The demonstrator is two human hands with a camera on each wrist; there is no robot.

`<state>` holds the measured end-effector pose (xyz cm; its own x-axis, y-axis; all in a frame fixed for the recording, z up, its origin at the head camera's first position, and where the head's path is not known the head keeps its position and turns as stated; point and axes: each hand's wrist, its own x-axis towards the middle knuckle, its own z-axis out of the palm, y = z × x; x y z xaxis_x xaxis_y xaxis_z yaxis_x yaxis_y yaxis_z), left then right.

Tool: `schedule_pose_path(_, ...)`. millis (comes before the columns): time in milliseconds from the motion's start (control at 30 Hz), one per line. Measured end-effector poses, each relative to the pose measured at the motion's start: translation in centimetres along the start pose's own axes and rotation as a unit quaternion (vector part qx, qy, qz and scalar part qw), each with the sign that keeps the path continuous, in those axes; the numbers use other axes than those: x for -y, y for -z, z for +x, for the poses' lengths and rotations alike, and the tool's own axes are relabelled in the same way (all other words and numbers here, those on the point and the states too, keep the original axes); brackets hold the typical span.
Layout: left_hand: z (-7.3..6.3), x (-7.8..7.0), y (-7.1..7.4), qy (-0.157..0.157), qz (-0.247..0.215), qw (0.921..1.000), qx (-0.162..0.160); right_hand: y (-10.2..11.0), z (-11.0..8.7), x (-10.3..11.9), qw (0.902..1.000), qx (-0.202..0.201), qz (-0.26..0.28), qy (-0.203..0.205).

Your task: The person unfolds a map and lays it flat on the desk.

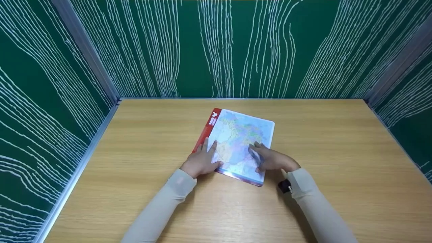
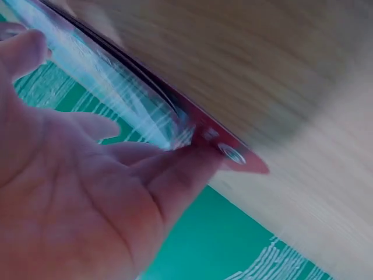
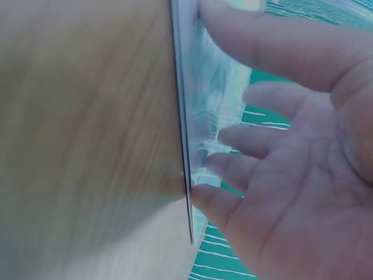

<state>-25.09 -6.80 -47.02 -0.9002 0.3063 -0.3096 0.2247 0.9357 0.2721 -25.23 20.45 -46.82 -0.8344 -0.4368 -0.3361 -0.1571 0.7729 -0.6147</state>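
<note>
A thin rectangular map board [image 1: 241,130], printed in pale blue, pink and green, lies at a slant on the table. Down its left side runs a red strip [image 1: 207,130] with white lettering. My left hand [image 1: 200,161] rests across the lower left edge, fingers spread; in the left wrist view its fingers meet the red corner [image 2: 247,162] beside a round hole. On the opposite side, my right hand [image 1: 272,160] reaches over the lower right edge, fingers loosely extended. The right wrist view shows its little finger [image 3: 213,201] right at the board's thin edge.
The wooden table [image 1: 141,135] surrounds the board. Green walls with wavy white lines [image 1: 216,50] enclose its back and sides, with metal posts [image 1: 87,50] at the corners. A small black object [image 1: 284,186] sits at the right wrist.
</note>
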Motion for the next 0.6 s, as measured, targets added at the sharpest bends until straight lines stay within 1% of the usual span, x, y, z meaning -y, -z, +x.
schedule_pose_path(67,0.1,0.3,0.2,-0.015,-0.014,0.9998,-0.009,-0.3,-0.4,0.2,0.9998,-0.015,0.016,-0.001)
schedule_pose_path(133,0.2,0.7,0.5,-0.03,-0.027,0.999,-0.018,-0.5,-0.9,0.3,0.9992,-0.028,0.029,0.006)
schedule_pose_path(200,0.4,1.1,0.7,-0.045,-0.03,0.9982,-0.025,-0.8,-1.3,0.5,0.9981,-0.038,0.046,0.015)
schedule_pose_path(300,0.8,1.6,0.9,-0.058,-0.031,0.9973,-0.031,-1.3,-1.9,0.9,0.9955,-0.051,0.072,0.034)
schedule_pose_path(400,1.3,2.1,1.2,-0.066,-0.035,0.9968,-0.028,-1.8,-2.3,1.4,0.9922,-0.063,0.102,0.032)
schedule_pose_path(467,1.7,2.3,1.4,-0.073,-0.039,0.9963,-0.023,-2.1,-2.5,1.7,0.9895,-0.068,0.126,0.023)
schedule_pose_path(600,2.3,2.6,1.6,-0.079,-0.039,0.9961,-0.008,-3.0,-2.8,2.2,0.9855,-0.074,0.153,0.008)
